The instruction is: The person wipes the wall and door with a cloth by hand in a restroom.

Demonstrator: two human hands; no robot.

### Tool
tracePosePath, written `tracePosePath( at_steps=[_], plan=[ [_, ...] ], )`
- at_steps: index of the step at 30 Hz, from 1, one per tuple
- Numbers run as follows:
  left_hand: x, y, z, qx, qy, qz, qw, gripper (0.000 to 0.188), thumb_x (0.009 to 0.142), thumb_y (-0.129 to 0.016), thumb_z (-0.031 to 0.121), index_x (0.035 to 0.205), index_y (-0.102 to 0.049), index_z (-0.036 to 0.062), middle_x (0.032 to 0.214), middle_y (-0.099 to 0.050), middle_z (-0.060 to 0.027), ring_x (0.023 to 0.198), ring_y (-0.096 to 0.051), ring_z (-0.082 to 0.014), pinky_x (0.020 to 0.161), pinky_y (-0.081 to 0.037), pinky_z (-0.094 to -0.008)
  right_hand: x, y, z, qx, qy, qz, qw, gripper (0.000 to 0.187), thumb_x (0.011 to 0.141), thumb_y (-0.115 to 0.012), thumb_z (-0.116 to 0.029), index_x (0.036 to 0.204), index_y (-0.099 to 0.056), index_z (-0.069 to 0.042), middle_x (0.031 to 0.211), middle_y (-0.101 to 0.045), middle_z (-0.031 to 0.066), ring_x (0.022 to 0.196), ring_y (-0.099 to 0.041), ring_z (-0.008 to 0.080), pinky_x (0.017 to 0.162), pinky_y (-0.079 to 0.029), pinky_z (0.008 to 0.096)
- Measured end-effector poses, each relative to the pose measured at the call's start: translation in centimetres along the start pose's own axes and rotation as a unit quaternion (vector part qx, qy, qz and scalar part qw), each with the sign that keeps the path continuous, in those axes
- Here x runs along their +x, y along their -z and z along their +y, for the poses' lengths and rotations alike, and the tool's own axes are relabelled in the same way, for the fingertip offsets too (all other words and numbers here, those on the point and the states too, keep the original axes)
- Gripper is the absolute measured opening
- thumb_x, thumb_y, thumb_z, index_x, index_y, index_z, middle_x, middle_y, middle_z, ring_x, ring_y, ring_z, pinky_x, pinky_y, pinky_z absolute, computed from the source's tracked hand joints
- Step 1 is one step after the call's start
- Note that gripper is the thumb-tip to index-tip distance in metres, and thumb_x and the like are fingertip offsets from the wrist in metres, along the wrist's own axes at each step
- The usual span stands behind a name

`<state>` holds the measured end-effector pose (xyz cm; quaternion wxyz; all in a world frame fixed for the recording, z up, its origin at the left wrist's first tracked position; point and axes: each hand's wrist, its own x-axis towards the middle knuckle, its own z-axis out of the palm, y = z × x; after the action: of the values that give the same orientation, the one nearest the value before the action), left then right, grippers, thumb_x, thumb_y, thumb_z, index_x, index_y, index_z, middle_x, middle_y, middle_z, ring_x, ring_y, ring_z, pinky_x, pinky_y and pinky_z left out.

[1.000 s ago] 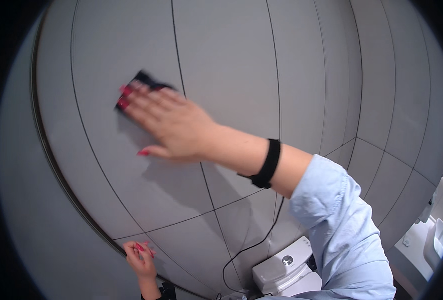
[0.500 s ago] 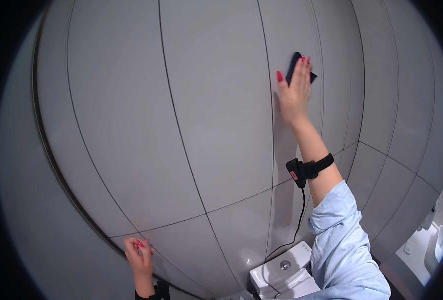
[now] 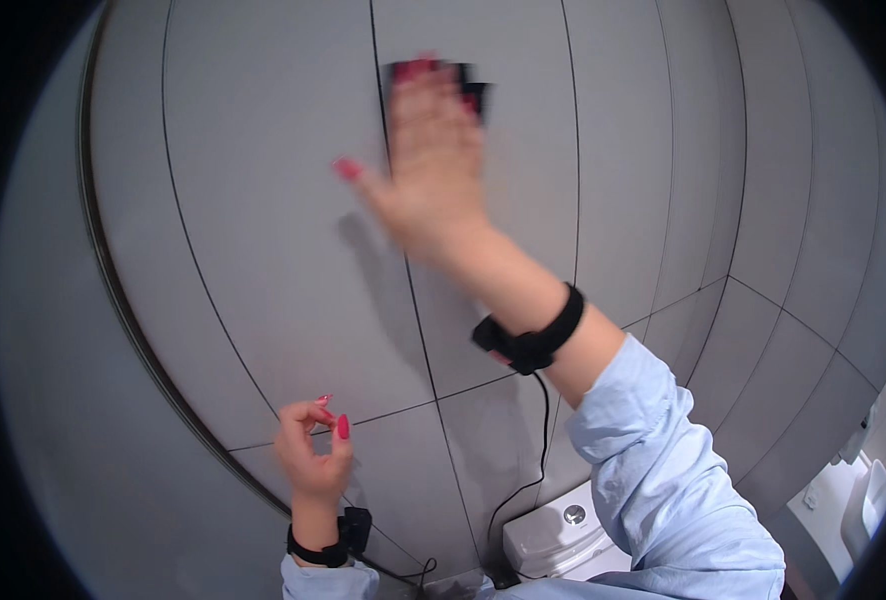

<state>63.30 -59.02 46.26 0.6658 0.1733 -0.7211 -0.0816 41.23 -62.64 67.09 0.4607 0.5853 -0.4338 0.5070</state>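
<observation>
My right hand (image 3: 433, 160) is raised high against the grey tiled wall (image 3: 493, 260), slightly smeared by motion. Its fingers lie flat over a dark cloth (image 3: 478, 95), pressing it to the tiles, with the thumb spread out to the left. Most of the cloth is hidden; dark edges show around the fingertips. Lower on the left, my left hand (image 3: 311, 450) hovers in front of the wall with loosely curled fingers and a gap to the thumb. It has nothing in it.
Below my right arm stands a white toilet cistern (image 3: 553, 530) with a round flush button. A white basin (image 3: 873, 500) is at the lower right. Black wrist straps (image 3: 538, 345) trail cables. A dark vertical trim (image 3: 113, 280) edges the wall on the left.
My right hand has swept left across the wall with the dark cloth. My left hand has risen and shifted slightly right. The view has turned a little.
</observation>
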Motion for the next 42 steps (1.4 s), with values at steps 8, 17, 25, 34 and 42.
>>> tracePosePath(
  at_steps=[8,17,25,34,42],
  plan=[
    [0.0,-4.3,0.4,-0.001,0.021,0.02,1.0,0.007,0.092,-0.051,0.003,0.09,-0.057,0.0006,0.068,-0.062,-0.0071,0.064,-0.062,-0.0225,0.092,-0.05,-0.0415,-4.2,0.6,-2.6,0.071,0.319,-0.123,0.937,0.083,0.09,-0.053,-0.056,0.15,-0.031,-0.004,0.158,-0.027,0.0142,0.148,-0.02,0.0309,0.118,-0.018,0.046],
    [0.0,-2.9,0.1,0.076,-0.021,-0.04,0.996,0.004,0.081,-0.059,0.0,0.078,-0.058,0.0015,0.067,-0.061,-0.0073,0.066,-0.06,-0.027,0.085,-0.054,-0.0425,-4.4,6.5,12.6,-0.059,0.065,-0.015,0.996,0.084,0.092,-0.058,-0.046,0.155,-0.02,-0.004,0.161,-0.017,0.0172,0.15,-0.013,0.0338,0.119,-0.014,0.0475],
    [-0.7,-0.4,1.1,0.1,0.023,-0.036,0.994,0.004,0.082,-0.061,0.001,0.078,-0.059,0.0017,0.067,-0.063,-0.0076,0.07,-0.063,-0.025,0.085,-0.053,-0.0417,-8.0,7.6,17.1,-0.001,-0.265,0.102,0.959,0.084,0.098,-0.042,-0.055,0.154,-0.014,0.002,0.161,-0.009,0.0247,0.149,-0.009,0.0381,0.117,-0.01,0.0532],
    [-0.3,-1.1,1.5,0.008,0.069,-0.034,0.997,0.01,0.094,-0.05,0.005,0.09,-0.058,0.0007,0.073,-0.064,-0.0068,0.074,-0.061,-0.0214,0.093,-0.048,-0.0426,-5.4,2.7,-0.4,-0.017,0.005,0.066,0.998,0.067,0.088,-0.063,-0.037,0.138,-0.044,0.004,0.142,-0.043,0.0227,0.127,-0.04,0.0378,0.106,-0.028,0.0489],
    [-0.4,-3.2,0.6,-0.072,0.033,-0.011,0.997,0.014,0.095,-0.045,0.007,0.089,-0.056,-0.0004,0.083,-0.062,-0.0128,0.081,-0.06,-0.0263,0.097,-0.046,-0.0472,-4.6,-0.2,-3.3,0.074,0.011,0.106,0.992,0.075,0.089,-0.063,-0.037,0.142,-0.034,0.008,0.146,-0.037,0.026,0.138,-0.03,0.0418,0.115,-0.017,0.0519]
  ],
)
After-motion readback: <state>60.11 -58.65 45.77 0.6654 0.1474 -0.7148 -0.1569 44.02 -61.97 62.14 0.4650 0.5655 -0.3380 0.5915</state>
